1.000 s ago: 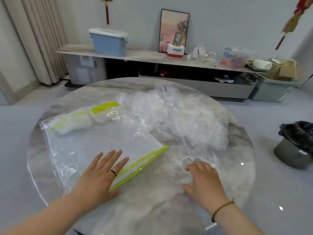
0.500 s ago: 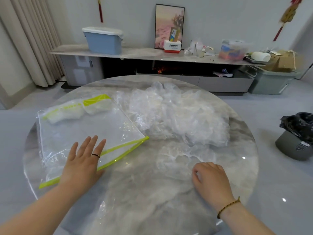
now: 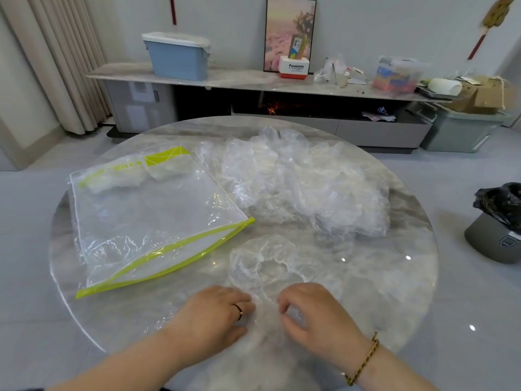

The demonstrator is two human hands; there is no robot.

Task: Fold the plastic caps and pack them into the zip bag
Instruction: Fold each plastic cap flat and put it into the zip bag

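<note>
Fingers of both hands curled, pinching near edge of one plastic cap, just right of zip bag. Few folded caps already inside; big pile beyond, unfolded.

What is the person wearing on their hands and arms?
Both forearms are bare, no sleeves showing. The left hand has a thin gold-coloured ring on one finger. The right hand has a braided yellow-and-dark cord bracelet at the wrist.

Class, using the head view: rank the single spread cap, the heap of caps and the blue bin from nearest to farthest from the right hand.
From the right hand:
1. Single spread cap, just ahead, at its fingertips.
2. Heap of caps, mid-table, beyond.
3. Blue bin, on the far shelf, left.
</note>
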